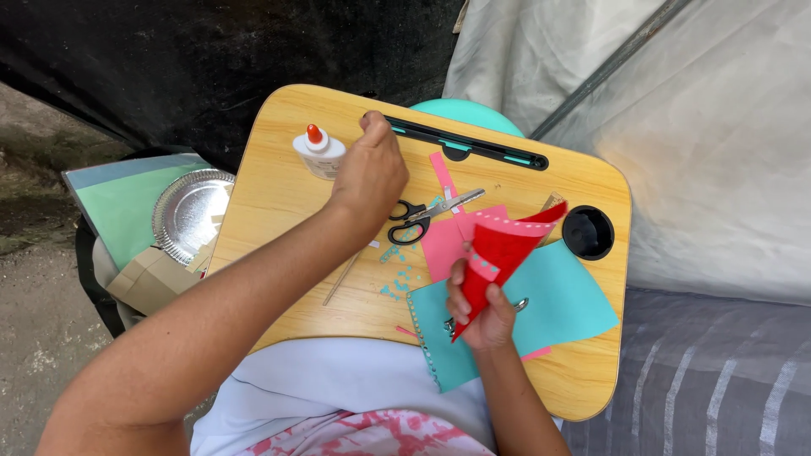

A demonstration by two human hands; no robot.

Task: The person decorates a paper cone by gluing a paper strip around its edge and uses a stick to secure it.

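The right hand (483, 317) pinches a folded red paper (498, 253) above the desk (279, 194). At 10 o'clock, the left hand (370, 173) hangs loosely curled, holding nothing, beside the glue (320, 152) and scissors (427, 215).

Makeshift outdoor craft spot; lap desk (279, 194) amid tarpaulin (718, 127), bare ground (34, 338).

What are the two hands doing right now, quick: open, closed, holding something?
Left hand: closed, fingertips pinched at the tray's black slot beside the glue bottle; any contents can't be told.
Right hand: closed on folded red paper.
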